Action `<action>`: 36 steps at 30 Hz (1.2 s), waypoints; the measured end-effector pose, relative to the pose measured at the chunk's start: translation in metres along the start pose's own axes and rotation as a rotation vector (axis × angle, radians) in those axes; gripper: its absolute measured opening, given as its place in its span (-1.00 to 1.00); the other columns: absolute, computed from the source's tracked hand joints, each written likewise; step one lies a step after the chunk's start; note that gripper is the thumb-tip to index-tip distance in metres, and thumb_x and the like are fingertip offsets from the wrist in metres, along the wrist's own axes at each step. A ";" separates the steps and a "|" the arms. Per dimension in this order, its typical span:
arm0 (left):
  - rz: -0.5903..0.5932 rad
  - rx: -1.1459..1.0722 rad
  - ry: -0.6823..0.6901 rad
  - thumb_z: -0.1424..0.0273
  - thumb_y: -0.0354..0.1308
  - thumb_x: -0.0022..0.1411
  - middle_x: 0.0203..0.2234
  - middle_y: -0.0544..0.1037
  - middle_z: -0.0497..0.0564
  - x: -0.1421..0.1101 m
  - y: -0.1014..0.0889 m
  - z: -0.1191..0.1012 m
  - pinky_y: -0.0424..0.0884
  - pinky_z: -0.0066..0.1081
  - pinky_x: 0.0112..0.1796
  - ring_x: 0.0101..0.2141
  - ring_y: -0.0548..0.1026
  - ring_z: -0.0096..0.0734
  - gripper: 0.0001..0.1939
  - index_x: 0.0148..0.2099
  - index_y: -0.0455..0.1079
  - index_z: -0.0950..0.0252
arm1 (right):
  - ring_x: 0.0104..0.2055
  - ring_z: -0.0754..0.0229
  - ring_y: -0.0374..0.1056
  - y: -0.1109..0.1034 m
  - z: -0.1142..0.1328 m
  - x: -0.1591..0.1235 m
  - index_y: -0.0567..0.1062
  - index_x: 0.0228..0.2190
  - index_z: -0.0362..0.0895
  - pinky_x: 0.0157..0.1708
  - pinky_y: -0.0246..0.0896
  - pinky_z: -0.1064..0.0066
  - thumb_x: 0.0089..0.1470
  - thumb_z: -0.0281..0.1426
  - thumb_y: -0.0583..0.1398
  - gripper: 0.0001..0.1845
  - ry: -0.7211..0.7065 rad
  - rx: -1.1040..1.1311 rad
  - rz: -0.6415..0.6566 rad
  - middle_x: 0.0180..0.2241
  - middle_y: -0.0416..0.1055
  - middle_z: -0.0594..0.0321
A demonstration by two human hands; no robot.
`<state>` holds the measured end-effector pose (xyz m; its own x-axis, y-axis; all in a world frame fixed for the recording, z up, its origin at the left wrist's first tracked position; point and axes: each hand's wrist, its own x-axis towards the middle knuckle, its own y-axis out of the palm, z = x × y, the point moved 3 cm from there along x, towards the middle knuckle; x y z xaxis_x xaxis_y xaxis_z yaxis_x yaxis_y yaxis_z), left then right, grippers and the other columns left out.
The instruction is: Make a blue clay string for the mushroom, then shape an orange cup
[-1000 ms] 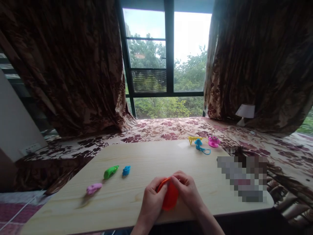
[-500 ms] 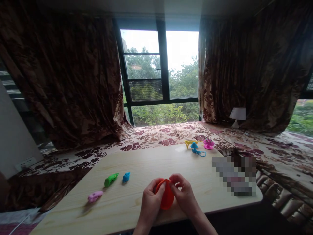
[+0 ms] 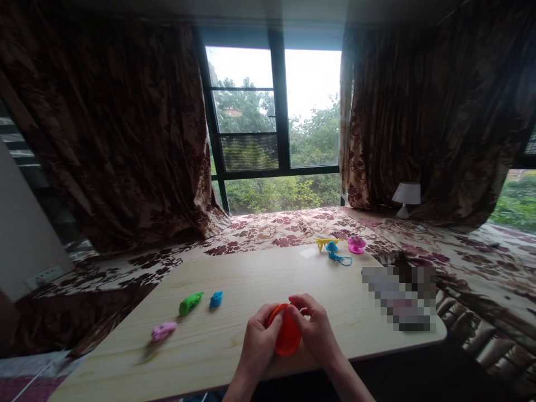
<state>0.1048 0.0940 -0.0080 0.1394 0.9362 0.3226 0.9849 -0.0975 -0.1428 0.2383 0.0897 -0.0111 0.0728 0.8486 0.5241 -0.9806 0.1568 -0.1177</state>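
A flat, rounded piece of orange-red clay (image 3: 288,336) is pinched between my hands at the near side of the pale wooden table (image 3: 196,357). My left hand (image 3: 259,335) grips its left edge, thumb over the front. On the right, my right hand (image 3: 313,328) holds the upper right rim between thumb and fingers. Parts of the clay lie behind both thumbs. To the left rest a green clay piece (image 3: 191,303), a small blue clay piece (image 3: 216,299) and a pink clay piece (image 3: 163,331).
At the table's far right are a blue mushroom-shaped figure (image 3: 332,249), a yellow figure (image 3: 325,244) and a magenta figure (image 3: 357,244). A blurred-out object (image 3: 400,301) lies at the right edge. A white lamp (image 3: 406,195) stands on the floral-covered ledge (image 3: 268,229) below the window.
Both hands keep hold of the clay. Its face has turned slightly more toward me and looks rounder and wider. The figures on the table have not moved.
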 end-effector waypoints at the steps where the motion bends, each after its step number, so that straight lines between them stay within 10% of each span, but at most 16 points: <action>1: -0.005 0.000 0.000 0.33 0.07 0.13 -0.27 0.55 0.01 0.000 0.000 0.000 0.36 -0.41 -0.21 -0.26 0.47 -0.33 -0.71 -0.10 0.43 0.25 | -0.35 0.23 0.33 0.000 0.000 0.000 0.48 -0.36 -0.13 -0.40 0.23 0.47 0.04 -0.43 0.14 -0.88 0.004 -0.007 0.007 -0.39 0.39 0.25; 36: -0.070 0.052 0.086 0.28 0.07 0.12 -0.23 0.52 0.02 -0.002 0.002 -0.010 0.37 -0.43 -0.19 -0.21 0.45 -0.32 -0.72 -0.14 0.47 0.23 | -0.36 0.21 0.34 0.000 0.003 -0.002 0.55 -0.31 -0.09 -0.38 0.25 0.45 0.07 -0.39 0.12 -0.79 0.016 0.074 0.052 -0.41 0.39 0.23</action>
<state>0.1075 0.0882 0.0007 0.0813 0.9076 0.4119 0.9862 -0.0135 -0.1649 0.2379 0.0864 -0.0096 0.0238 0.8628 0.5049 -0.9938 0.0752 -0.0815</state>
